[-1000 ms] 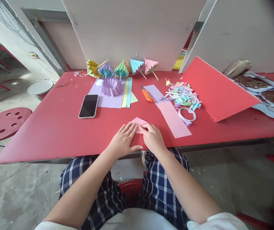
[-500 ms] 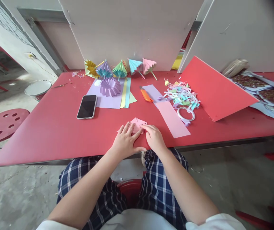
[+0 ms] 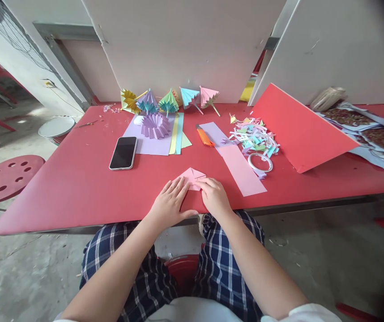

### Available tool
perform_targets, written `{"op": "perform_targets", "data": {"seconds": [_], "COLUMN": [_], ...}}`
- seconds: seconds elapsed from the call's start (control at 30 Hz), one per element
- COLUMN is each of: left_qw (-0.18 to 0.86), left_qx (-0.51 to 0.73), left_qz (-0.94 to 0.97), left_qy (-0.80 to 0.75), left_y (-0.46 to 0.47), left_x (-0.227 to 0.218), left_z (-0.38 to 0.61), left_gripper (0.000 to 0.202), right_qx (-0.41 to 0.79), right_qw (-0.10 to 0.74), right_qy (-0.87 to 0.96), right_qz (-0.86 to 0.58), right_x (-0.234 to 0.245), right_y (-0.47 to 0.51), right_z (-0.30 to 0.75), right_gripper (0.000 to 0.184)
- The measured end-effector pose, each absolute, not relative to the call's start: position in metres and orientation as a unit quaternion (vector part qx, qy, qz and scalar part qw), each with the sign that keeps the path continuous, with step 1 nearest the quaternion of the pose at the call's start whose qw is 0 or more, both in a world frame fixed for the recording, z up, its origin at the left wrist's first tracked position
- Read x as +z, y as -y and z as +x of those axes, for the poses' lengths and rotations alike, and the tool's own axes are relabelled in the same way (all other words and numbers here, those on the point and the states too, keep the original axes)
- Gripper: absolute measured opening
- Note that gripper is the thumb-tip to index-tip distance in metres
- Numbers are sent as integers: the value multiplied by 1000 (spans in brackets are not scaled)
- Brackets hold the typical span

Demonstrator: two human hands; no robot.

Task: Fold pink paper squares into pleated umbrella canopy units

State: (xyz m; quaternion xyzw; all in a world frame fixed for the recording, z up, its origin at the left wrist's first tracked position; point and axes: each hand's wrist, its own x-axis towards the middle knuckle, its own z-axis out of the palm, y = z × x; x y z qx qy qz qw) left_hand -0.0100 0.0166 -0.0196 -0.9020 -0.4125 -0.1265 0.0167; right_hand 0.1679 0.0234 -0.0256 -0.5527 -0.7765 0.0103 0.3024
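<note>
A folded piece of pink paper (image 3: 192,173) lies on the red table near its front edge, with crease lines showing. My left hand (image 3: 169,201) rests flat over the paper's left side, fingers stretched out and thumb spread away. From the right, my right hand (image 3: 215,196) touches the paper with an extended index finger; its other fingers are bent and partly hidden underneath. The left part of the paper is covered by my left hand. To the right lies a flat pink paper strip (image 3: 244,172), overlapping a lilac strip (image 3: 214,134).
A phone (image 3: 123,153) lies left, beside coloured paper sheets (image 3: 151,148). Several paper umbrellas (image 3: 169,102) line the back. An orange cutter (image 3: 205,136), paper scraps (image 3: 254,134), a tape roll (image 3: 260,163) and a tilted red board (image 3: 299,129) are on the right.
My left hand has slid slightly left and down over the folded pink paper, fingers closer together. My right hand stays at the paper's right side. The view has shifted slightly.
</note>
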Motion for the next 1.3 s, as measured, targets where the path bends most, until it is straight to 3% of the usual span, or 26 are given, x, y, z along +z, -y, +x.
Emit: {"op": "perform_targets", "data": {"seconds": [0.33, 0.7, 1.07, 1.3], "left_qw": [15, 31, 51, 15], "left_qx": [-120, -75, -121, -102], "left_qz": [-891, -869, -814, -893], "left_qy": [437, 489, 566, 437], "left_y": [-16, -7, 0, -19], "left_x": [-18, -6, 3, -9], "left_z": [-6, -39, -44, -9], "left_gripper": [84, 72, 75, 86], "right_qx": [-83, -4, -31, -55], "right_qw": [271, 272, 305, 286], "right_qy": [792, 785, 793, 811], "right_qz": [-540, -557, -526, -507], "right_x": [-25, -22, -25, -25], "right_y": [-19, -21, -26, -23], "right_z": [160, 166, 167, 165], "right_gripper": [27, 29, 27, 31]}}
